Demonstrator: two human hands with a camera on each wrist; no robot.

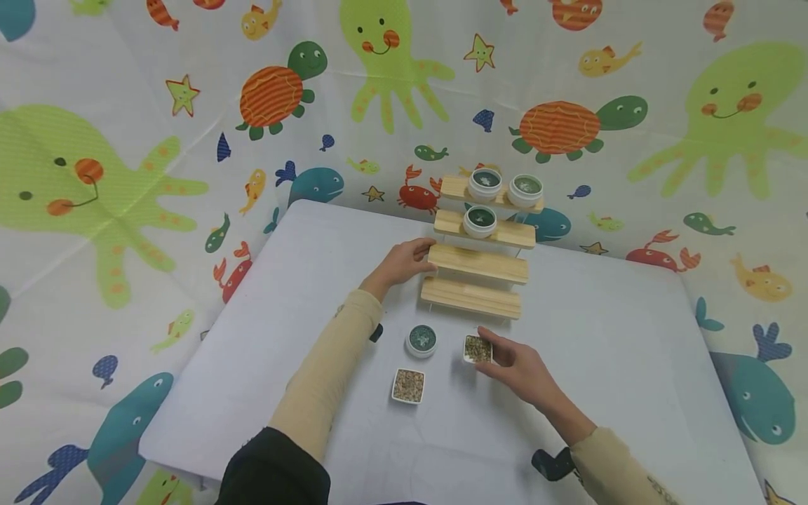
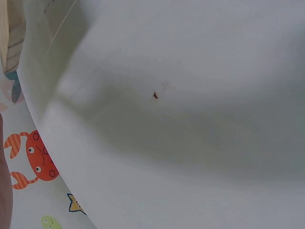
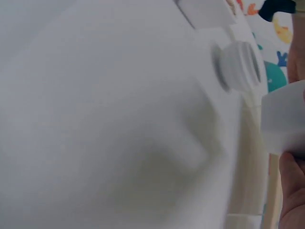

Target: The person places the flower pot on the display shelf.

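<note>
A tiered wooden stand (image 1: 478,264) with four pale slats stands towards the back of the table. My left hand (image 1: 404,265) holds the left end of its second slat from the bottom, between fingers and thumb. In front of the stand, my right hand (image 1: 520,372) grips a small white square pot (image 1: 477,349) filled with greenish grit. The right wrist view shows this pot's white side (image 3: 282,119), with fingers (image 3: 291,183) against it. To its left are a round white pot (image 1: 422,339) with a dark green top and a square pot (image 1: 408,386) of brownish grit.
Two round white pots, one dark green inside (image 1: 485,182) and one lighter green (image 1: 526,191), sit on the top slat. Another round pot (image 1: 481,220) is on the slat below. Behind the white table (image 1: 631,365) hangs a sea-animal patterned cloth (image 1: 555,70).
</note>
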